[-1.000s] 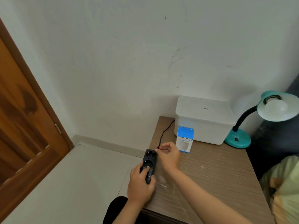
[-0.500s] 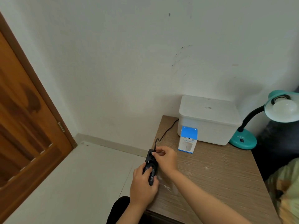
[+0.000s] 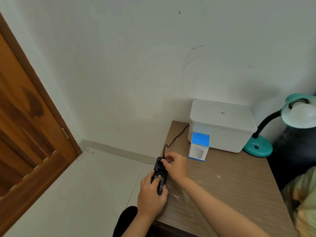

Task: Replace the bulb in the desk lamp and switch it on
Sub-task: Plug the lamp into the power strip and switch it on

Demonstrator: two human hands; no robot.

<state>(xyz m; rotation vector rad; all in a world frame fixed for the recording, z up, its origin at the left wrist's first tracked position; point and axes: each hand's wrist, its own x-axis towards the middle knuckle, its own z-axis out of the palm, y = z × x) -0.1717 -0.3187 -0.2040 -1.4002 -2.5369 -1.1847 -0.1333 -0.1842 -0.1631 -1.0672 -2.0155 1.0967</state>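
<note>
Left hand (image 3: pixel 151 194) is closed around the power strip (image 3: pixel 159 174) at the table (image 3: pixel 230 185) edge; the plug (image 3: pixel 162 160) is pinched by right hand (image 3: pixel 176 165) at its far socket.

Your left hand (image 3: pixel 151 194) holds the power strip (image 3: pixel 159 174) at the counter (image 3: pixel 230 185) edge | right hand (image 3: pixel 174 165) pinches what looks like the plug at its top socket | cord (image 3: pixel 176 136) runs back toward the white box (image 3: pixel 222 125) | teal lamp (image 3: pixel 273 127) right, bulb (image 3: pixel 302 112) fitted

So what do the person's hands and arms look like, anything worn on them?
Both are bare. The left hand and right hand show no gloves, rings, watch or bracelet, and both forearms are uncovered as far as the frame's lower edge, with no sleeve in view.
</note>
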